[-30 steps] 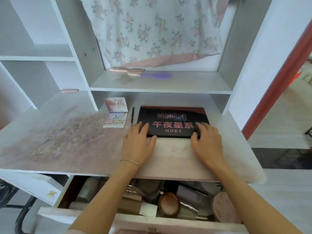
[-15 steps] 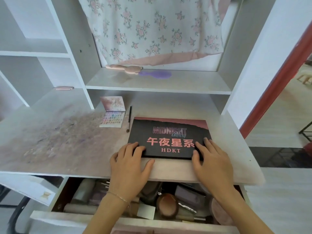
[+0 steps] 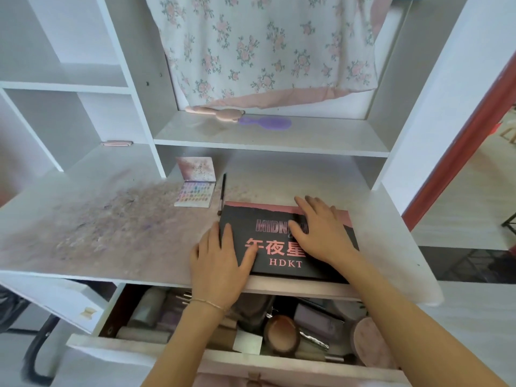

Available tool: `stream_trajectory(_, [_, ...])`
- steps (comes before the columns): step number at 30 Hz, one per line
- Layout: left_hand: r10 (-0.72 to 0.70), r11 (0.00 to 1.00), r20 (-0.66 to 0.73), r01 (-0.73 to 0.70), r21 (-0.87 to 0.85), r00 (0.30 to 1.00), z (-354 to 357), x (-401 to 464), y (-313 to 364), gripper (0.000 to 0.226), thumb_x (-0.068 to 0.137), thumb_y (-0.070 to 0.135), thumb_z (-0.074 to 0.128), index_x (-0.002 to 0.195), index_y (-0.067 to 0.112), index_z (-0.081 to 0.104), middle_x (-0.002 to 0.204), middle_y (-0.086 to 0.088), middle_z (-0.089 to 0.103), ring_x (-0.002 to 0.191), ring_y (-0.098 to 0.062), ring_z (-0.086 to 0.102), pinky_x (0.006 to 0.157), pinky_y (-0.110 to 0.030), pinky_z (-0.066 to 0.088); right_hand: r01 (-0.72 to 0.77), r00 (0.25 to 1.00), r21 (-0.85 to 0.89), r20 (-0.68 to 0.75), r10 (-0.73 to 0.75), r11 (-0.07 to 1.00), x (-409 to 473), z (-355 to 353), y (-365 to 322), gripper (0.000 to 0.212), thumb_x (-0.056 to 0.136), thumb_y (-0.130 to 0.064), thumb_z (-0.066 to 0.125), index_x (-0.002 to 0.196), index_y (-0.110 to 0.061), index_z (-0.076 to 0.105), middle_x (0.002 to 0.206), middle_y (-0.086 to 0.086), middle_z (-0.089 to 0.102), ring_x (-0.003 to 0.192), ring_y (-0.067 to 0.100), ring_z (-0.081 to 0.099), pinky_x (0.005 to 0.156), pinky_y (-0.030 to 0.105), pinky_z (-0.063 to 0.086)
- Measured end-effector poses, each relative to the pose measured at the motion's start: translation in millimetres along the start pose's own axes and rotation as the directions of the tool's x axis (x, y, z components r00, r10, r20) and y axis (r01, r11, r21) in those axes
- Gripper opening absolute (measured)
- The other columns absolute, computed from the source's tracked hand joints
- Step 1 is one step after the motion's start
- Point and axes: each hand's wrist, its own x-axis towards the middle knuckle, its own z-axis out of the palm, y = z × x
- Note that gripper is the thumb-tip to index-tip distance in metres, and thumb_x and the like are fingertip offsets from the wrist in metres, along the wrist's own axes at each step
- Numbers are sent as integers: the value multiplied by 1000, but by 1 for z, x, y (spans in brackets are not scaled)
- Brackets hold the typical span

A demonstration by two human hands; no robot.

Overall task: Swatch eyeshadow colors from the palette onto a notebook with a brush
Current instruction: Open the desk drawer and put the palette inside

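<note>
Both of my hands are on the black notebook (image 3: 282, 241), which lies at centre frame on the worktop (image 3: 111, 224), its near edge almost at the lip above the open drawer (image 3: 156, 344). My left hand (image 3: 220, 263) lies flat over the notebook's lower left corner, fingers straight and thumb spread onto the cover. My right hand (image 3: 321, 233) lies across the upper right of the cover, fingers extended toward the far edge; I cannot tell whether the fingertips hook over that edge or only press on top. Neither hand holds anything.

The open eyeshadow palette (image 3: 195, 192) sits just up and left of the notebook, its lid tipped back, and the brush (image 3: 222, 191) lies between palette and notebook, its lower tip just beside the notebook's top left corner; whether they touch I cannot tell.

I judge the step in hand to be settling the notebook in place and opening it, with no swatching begun. To do it well I would keep the left palm pressing down as an anchor so the book does not slide off the front lip into the drawer, and lift the cover with the right fingers from a free edge. I would also watch the brush tip, since any nudge of the notebook up-left could roll it.
</note>
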Motion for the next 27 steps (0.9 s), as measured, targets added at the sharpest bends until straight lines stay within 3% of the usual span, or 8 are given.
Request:
stream_trajectory(5, [33,999,-54,-34,-24,998,3,-10,-3,65,88,56,35,139,15,33,148,-10,30,134,-22,29,108,-35,22,4,998,-62,-61,-8,998,9,7,1,54,89,-51,38,132,-20,42,127,8,47,117,22,39,100,37,30])
stream_trajectory(8, [48,997,-82,-52,-56,995,-1,-18,-3,68,86,56,41,135,9,40,142,-13,39,131,-25,36,109,-37,23,-24,996,-49,-91,20,999,1,8,2,50,86,-54,41,121,-20,52,117,6,48,111,20,40,93,36,30])
stream_trajectory(12, [9,999,-45,-11,-47,999,-3,-29,-8,83,81,65,41,138,6,33,145,-12,36,136,-25,28,113,-39,13,-35,992,0,-121,35,999,-10,6,2,44,87,-49,43,113,-16,57,113,4,48,107,18,39,90,34,30])
stream_trajectory(15, [-36,999,-83,34,-23,996,-7,-40,-10,88,74,69,38,130,2,44,136,-18,45,130,-33,37,108,-46,25,-17,989,-4,-149,16,1000,-26,7,0,42,87,-45,44,111,-14,57,109,3,47,103,17,39,87,33,31])
stream_trajectory(17, [-81,996,-127,76,-45,989,-9,-50,-10,88,72,74,46,124,3,52,123,-20,52,117,-37,45,95,-49,38,-20,986,-9,-169,18,1000,-37,7,-2,42,86,-46,46,110,-13,56,109,2,46,102,16,39,86,32,31])
stream_trajectory(20, [-158,981,-146,139,-135,977,-14,-61,-14,84,64,74,47,119,10,53,105,-13,50,97,-29,46,77,-42,45,-32,977,11,-212,33,999,-54,9,-7,41,85,-47,48,108,-14,54,111,3,49,102,17,42,86,32,34])
stream_trajectory(24, [-250,906,-53,215,-364,967,-16,-67,-12,77,64,71,52,122,22,42,103,8,31,88,-10,45,69,-24,45,-38,974,7,-224,39,999,-64,11,-14,40,87,-49,44,111,-18,52,110,0,55,101,16,46,87,31,34])
stream_trajectory(27, [-249,866,-19,214,-451,968,-17,-66,-11,58,73,54,62,119,23,44,104,7,33,78,-6,45,71,-19,41,-16,983,-14,-184,13,1000,-65,9,-15,40,89,-47,41,121,-23,49,115,0,54,106,17,45,90,33,33])
